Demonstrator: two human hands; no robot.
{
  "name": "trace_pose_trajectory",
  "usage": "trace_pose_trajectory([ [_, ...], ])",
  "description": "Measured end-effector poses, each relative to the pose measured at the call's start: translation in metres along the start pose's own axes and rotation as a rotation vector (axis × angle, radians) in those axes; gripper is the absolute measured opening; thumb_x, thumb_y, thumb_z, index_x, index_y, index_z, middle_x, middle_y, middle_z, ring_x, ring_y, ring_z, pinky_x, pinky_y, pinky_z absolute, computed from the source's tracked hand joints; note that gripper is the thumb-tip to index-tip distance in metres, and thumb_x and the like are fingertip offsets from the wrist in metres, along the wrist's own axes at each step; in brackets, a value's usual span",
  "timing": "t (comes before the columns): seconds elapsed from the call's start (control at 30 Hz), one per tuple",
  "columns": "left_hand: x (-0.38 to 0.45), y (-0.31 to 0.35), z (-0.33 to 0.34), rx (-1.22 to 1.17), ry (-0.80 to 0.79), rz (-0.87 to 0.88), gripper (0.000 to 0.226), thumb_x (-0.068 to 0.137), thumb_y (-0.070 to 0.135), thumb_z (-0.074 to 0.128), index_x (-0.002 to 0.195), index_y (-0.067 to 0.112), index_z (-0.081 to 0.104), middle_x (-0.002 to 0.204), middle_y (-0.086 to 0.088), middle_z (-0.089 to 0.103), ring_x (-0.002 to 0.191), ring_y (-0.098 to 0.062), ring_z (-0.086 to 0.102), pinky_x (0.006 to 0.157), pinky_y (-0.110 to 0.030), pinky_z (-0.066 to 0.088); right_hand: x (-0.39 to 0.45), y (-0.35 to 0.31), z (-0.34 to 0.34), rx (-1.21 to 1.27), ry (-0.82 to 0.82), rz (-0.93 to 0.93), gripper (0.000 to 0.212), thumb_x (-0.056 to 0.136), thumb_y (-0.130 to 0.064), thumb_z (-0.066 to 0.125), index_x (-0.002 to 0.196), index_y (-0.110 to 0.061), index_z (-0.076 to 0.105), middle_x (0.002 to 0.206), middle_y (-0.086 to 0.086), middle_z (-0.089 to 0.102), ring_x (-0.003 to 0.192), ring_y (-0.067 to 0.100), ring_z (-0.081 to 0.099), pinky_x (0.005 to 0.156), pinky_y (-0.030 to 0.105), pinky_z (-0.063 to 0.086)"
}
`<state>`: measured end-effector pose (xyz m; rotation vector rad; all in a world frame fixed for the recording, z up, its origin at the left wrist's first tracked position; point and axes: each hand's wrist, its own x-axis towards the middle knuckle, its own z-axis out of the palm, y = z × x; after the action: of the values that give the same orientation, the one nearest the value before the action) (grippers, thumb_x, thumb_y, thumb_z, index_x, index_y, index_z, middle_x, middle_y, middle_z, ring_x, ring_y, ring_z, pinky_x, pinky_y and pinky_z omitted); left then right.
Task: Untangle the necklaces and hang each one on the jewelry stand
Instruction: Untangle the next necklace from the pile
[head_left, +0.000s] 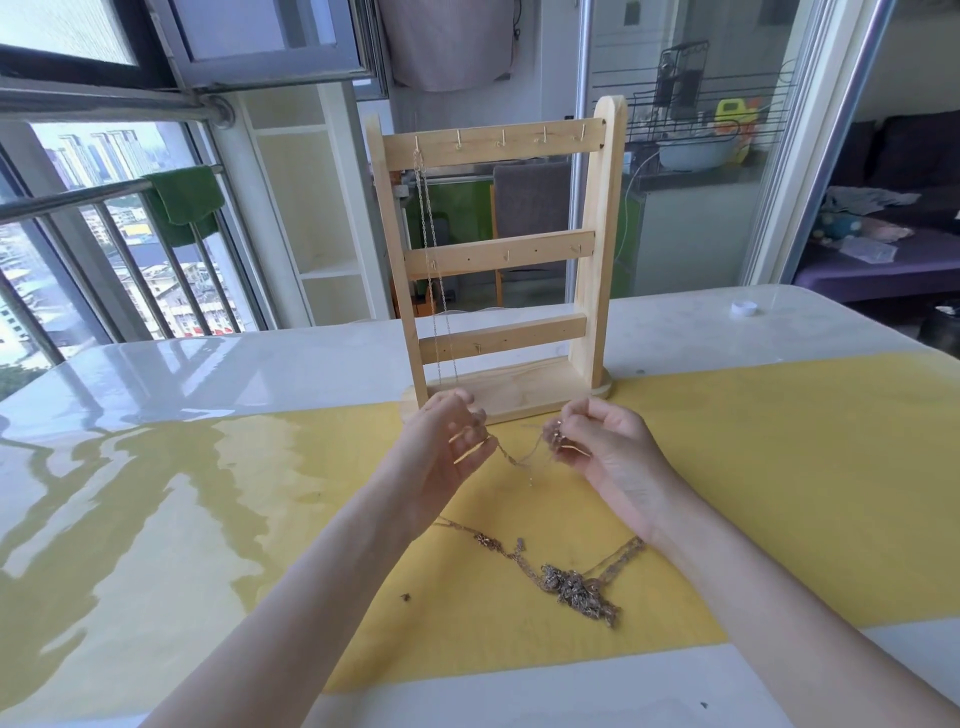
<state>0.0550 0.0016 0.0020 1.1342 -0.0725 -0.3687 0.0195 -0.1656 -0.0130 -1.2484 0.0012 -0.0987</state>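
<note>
left hand (451, 451): raised above the table in front of the stand base, palm turned inward, fingers loosely curled; fingertips pinch one end of a thin chain
right hand (602, 446): raised at the same height, fingers curled, pinching a small bunch of chain at its fingertips
held chain (519, 458): fine, pale, sags in a shallow loop between the two hands, off the table; exact links too small to tell
tangled necklaces (576, 586): dark gold/silver knot lying on the yellow mat, near the right forearm; loose strands run out from it up-left and up-right, one passes under the right wrist
jewelry stand (498, 249): light wood, upright, three crossbars with small hooks, base at the far edge of the mat, just behind the hands
hung necklace (434, 270): thin silver chain on the leftmost top hook, drops straight past the middle and lower bars almost to the base, ends just above the left hand
yellow mat (779, 493): covers the middle of the table, glossy glare on its left part
table (208, 358): white, shiny surface, reflects the window
small debris (405, 597): dark speck on the mat left of the knot, cannot tell what it is
white cap (744, 308): small round thing on the far right of the table, well apart from the stand
green towel (186, 205): draped over the balcony rail outside, left
in the way: hands partly cover the stand base front edge; right forearm crosses over one loose strand
</note>
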Motion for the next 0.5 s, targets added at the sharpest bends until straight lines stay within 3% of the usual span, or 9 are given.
trace_pose_trajectory([
  [0.13, 0.0, 0.003, -0.003, -0.237, 0.022, -0.07, 0.013, 0.086, 0.001, 0.041, 0.09, 0.011, 0.046, 0.065, -0.001, 0.052, 0.061, -0.014, 0.058, 0.085, -0.03, 0.056, 0.0, -0.003, -0.001, 0.212, 0.02, 0.048, 0.023, 0.087, 0.008, 0.051, 0.075, -0.012, 0.049, 0.06, 0.003, 0.064, 0.06, 0.013, 0.056, 0.059, 0.019, 0.046],
  [0.23, -0.001, 0.005, -0.003, -0.362, 0.026, -0.076, 0.011, 0.087, 0.001, 0.041, 0.093, 0.009, 0.045, 0.066, -0.004, 0.052, 0.061, -0.015, 0.059, 0.081, -0.032, 0.057, 0.001, -0.004, 0.0, 0.234, 0.016, 0.057, 0.019, 0.086, 0.006, 0.055, 0.08, -0.012, 0.051, 0.065, 0.008, 0.066, 0.057, 0.012, 0.055, 0.054, 0.018, 0.046],
  [0.3, 0.0, 0.002, -0.002, -0.203, 0.051, -0.06, 0.008, 0.09, 0.004, 0.046, 0.096, 0.007, 0.05, 0.073, -0.004, 0.051, 0.065, -0.015, 0.058, 0.074, -0.031, 0.058, 0.001, -0.003, 0.001, 0.218, 0.004, 0.053, 0.017, 0.084, 0.006, 0.058, 0.082, -0.01, 0.053, 0.067, 0.01, 0.066, 0.057, 0.012, 0.054, 0.053, 0.017, 0.046],
  [0.4, -0.001, -0.006, -0.001, 0.331, 0.081, 0.072, 0.008, 0.094, 0.014, 0.055, 0.094, 0.014, 0.063, 0.087, 0.003, 0.058, 0.087, -0.013, 0.057, 0.084, -0.029, 0.051, 0.0, -0.001, 0.001, 0.153, -0.026, 0.041, 0.017, 0.083, 0.007, 0.058, 0.085, -0.009, 0.054, 0.067, 0.011, 0.066, 0.058, 0.013, 0.053, 0.054, 0.017, 0.045],
  [0.5, -0.003, -0.009, 0.002, 0.537, -0.019, 0.203, 0.009, 0.091, 0.014, 0.06, 0.09, 0.018, 0.068, 0.09, 0.016, 0.069, 0.092, -0.001, 0.062, 0.084, -0.021, 0.049, -0.001, 0.0, 0.003, 0.082, -0.073, 0.031, 0.016, 0.085, 0.007, 0.058, 0.09, -0.008, 0.054, 0.068, 0.01, 0.066, 0.059, 0.012, 0.054, 0.057, 0.018, 0.046],
])
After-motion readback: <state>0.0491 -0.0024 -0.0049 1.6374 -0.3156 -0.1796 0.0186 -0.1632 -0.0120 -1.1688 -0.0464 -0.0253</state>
